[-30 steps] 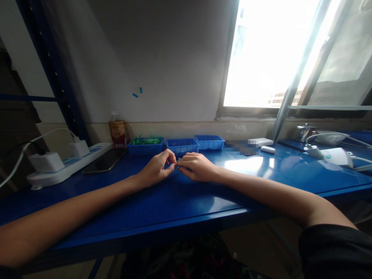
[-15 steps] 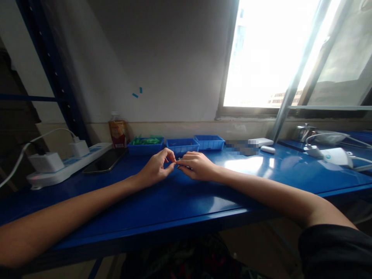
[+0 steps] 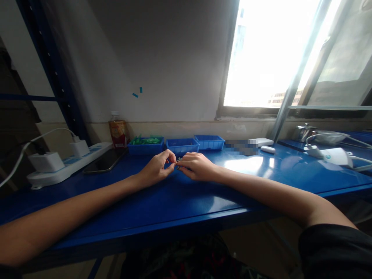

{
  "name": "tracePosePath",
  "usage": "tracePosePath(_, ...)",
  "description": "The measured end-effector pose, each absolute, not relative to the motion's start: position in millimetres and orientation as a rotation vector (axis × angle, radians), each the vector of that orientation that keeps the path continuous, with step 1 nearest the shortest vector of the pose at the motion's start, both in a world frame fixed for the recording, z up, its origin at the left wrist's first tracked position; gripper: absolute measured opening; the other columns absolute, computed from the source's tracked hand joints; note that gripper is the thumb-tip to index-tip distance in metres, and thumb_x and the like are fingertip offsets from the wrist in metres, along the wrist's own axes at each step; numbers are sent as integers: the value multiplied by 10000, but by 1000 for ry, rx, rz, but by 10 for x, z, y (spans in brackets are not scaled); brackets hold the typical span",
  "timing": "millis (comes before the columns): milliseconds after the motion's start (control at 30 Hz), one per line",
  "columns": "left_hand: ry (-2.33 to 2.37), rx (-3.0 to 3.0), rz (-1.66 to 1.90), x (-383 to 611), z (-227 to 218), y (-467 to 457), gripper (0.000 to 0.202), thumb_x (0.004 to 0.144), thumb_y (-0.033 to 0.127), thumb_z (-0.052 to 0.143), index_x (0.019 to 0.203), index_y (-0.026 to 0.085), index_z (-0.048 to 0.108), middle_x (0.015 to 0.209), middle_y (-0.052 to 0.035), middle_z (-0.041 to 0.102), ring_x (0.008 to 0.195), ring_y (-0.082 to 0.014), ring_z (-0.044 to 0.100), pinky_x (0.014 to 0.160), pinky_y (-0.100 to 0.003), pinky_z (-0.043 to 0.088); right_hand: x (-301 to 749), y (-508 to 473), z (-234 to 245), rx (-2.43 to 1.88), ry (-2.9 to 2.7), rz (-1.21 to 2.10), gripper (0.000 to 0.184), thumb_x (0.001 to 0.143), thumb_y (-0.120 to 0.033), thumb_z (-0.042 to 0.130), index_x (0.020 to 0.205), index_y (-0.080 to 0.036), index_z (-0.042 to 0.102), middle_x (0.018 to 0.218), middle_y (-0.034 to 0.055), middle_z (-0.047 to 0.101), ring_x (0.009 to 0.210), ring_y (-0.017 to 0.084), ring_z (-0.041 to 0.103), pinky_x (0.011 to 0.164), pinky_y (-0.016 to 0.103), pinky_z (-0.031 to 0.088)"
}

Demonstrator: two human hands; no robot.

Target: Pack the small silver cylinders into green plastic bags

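My left hand (image 3: 157, 169) and my right hand (image 3: 195, 166) meet fingertip to fingertip on the blue table (image 3: 174, 201), just in front of the middle blue bin (image 3: 182, 146). Both hands are closed in a pinch on a small dark part (image 3: 178, 164) held between them. The part is too small to name. My forearms rest on the table top.
Three blue bins line the back: one with green pieces (image 3: 145, 144), the middle one, and one on the right (image 3: 209, 142). A bottle (image 3: 117, 132), a phone (image 3: 105, 161) and a white power strip (image 3: 62, 164) are at left. White devices and cables (image 3: 331, 154) lie at right.
The hands stay together at the same spot. The fingers shift slightly around the small part.
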State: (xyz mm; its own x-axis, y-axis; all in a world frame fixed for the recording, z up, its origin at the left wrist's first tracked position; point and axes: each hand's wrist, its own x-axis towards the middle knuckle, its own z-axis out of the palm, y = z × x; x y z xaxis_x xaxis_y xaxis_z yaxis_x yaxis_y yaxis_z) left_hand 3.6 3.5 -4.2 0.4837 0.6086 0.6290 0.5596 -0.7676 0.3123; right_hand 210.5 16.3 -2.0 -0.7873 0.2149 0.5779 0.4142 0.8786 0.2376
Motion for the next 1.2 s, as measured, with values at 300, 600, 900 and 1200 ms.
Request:
tracePosePath(300,1024,2652,1179,28,-52,45,42,827,218,515,841,194,483,826,-9,587,757,-138,573,722,-272,460,2109,189,-21,-458,-2441,-483,224,908,-261,507,1014,-166,680,775,44,649,714,144,558,701,265,426)
tracePosePath(600,1129,2675,1235,33,-50,30,113,806,248,552,895,193,511,807,-6,598,729,-142,575,698,-275,471,2122,204,-23,-477,-2412,-480,227,903,-275,518,1013,-161,681,750,40,634,695,143,550,684,268,421)
tracePosePath(900,1189,2870,1117,9,8,-5,188,883,307,501,924,191,644,865,-37,682,801,-176,617,725,-292,452,2109,160,2,-484,-2404,-508,255,927,-302,472,951,-162,684,721,42,622,682,140,535,681,265,411)
tracePosePath(1200,1256,3165,1027,-5,8,-1,177,882,273,508,909,206,669,867,-27,723,788,-177,634,710,-305,389,2100,150,-12,-481,-2438,-497,220,912,-288,497,924,-163,677,753,44,635,702,142,553,708,268,417)
